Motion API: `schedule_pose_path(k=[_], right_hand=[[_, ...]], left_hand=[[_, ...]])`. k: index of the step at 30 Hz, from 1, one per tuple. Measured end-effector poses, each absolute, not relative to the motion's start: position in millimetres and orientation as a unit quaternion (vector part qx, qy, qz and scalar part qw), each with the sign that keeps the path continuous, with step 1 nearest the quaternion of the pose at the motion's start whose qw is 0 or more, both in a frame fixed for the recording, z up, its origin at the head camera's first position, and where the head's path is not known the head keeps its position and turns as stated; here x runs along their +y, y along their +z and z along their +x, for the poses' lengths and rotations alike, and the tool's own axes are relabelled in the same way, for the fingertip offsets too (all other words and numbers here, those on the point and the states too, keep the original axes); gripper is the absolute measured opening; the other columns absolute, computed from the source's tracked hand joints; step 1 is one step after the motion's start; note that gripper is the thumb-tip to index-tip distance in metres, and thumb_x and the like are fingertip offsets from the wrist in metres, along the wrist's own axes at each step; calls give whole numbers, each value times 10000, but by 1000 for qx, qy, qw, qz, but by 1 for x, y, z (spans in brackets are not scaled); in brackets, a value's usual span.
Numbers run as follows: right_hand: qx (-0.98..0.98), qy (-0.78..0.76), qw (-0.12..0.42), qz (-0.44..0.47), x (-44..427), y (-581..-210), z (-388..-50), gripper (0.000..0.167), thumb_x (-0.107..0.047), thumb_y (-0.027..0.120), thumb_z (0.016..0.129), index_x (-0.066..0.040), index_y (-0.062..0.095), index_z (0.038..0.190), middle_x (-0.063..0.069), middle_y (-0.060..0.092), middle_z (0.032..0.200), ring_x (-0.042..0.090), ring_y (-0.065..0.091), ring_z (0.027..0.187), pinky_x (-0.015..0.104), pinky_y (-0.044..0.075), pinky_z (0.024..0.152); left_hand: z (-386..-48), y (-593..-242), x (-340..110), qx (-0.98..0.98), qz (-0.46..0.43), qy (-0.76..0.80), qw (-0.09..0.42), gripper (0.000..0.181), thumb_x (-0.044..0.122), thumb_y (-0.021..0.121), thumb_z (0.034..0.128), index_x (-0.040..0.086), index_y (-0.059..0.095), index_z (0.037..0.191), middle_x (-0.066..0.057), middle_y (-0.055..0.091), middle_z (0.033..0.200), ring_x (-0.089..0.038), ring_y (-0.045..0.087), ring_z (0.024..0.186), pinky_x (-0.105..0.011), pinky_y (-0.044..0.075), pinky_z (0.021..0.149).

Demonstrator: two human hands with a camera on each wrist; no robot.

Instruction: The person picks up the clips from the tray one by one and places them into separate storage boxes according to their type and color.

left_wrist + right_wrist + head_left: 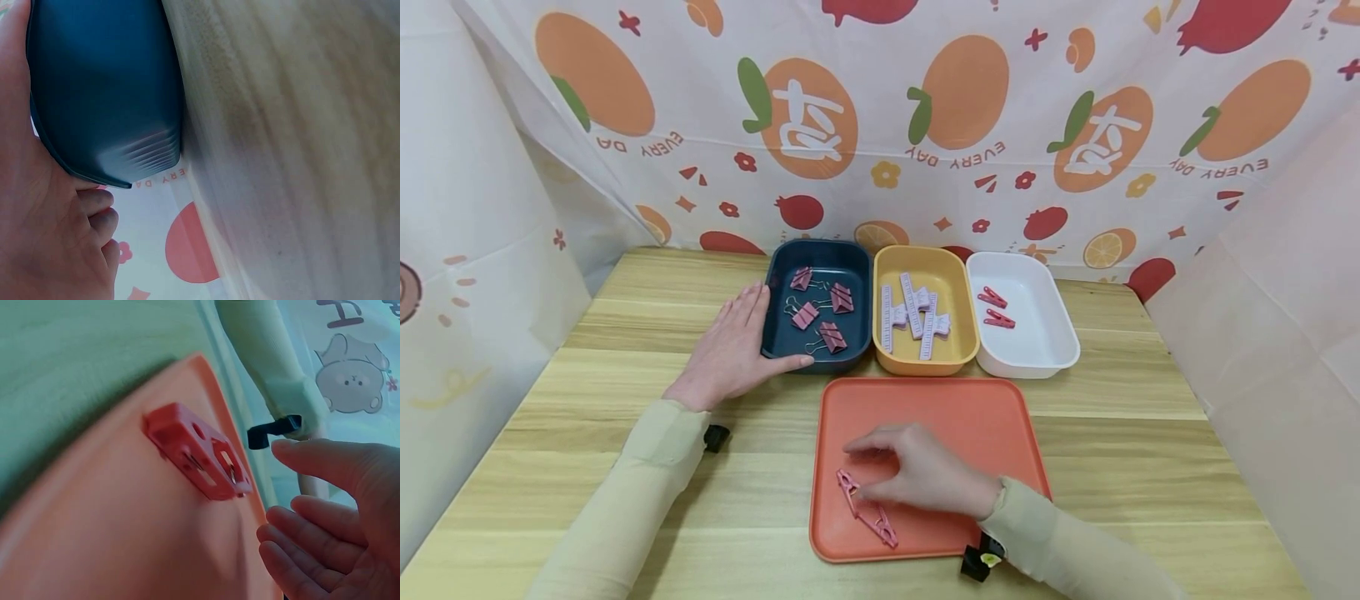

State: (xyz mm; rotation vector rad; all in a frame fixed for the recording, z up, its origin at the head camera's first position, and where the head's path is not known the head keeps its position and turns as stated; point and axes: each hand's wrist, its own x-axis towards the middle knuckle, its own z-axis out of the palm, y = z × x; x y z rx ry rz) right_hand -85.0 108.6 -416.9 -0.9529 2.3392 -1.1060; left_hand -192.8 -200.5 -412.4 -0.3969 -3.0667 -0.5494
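Two pinkish-red clothespins [880, 525] [187, 450] lie end to end on the orange-red tray [940, 408]. Over them hovers my right hand [925, 475] [331, 531], its thumb and fingers spread apart with nothing between them. My left hand [730, 346] [44, 219] rests against the dark blue box [857, 358] [106, 81]; its fingers lie along the left rim and the thumb reaches along the front edge. Inside that box are several pink binder clips [832, 337].
Beside the blue box stands a yellow box [925, 362] holding several lilac ruler-shaped clips [912, 304]. A white box [1037, 354] at the right contains two red clothespins [999, 318]. All three boxes stand behind the tray on a wooden table [1120, 467], before a printed cloth [700, 158].
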Motion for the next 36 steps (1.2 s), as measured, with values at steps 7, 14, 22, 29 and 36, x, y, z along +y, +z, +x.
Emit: schedule_pose_path(k=[7,14,22,29,36], right_hand=[[833,-391,199,-338,103,-420,-80,478,-314,841,871,-160,705,1302,-164,680,1181,-7,603,1046,214,513,922],[832,-380,205,-348,99,-426,-77,423,-277,816,899,-182,707,1297,-188,668,1142,-28,589,998,185,516,873],[838,-374,193,-348,99,-429,-77,391,-179,808,905,-164,712,1284,-174,669,1123,-40,588,968,166,519,842],[838,-381,193,-340,100,-431,-78,337,-136,801,907,-156,737,1237,-172,671,1056,-28,590,897,162,531,781],[838,-386,174,-346,102,-432,-80,299,-187,810,904,-157,754,1196,-172,687,1037,-37,604,893,160,533,784]], left_hand=[[-193,-413,-201,-976,-127,-177,1,1339,890,546,761,2,31,1620,-244,70,1669,-409,55,1529,-550,25,1220],[-193,-413,-201,-976,-127,-175,0,1337,890,544,763,0,34,1620,-241,64,1670,-407,52,1529,-545,15,1220],[-192,-413,-201,-976,-128,-178,4,1336,888,549,762,1,37,1620,-244,75,1669,-411,62,1527,-544,23,1221],[-192,-412,-201,-976,-128,-178,7,1335,885,553,762,0,40,1620,-244,82,1668,-409,67,1527,-539,24,1223],[-193,-413,-201,-976,-128,-177,5,1340,889,550,760,0,36,1620,-243,79,1669,-410,64,1528,-539,21,1222]])
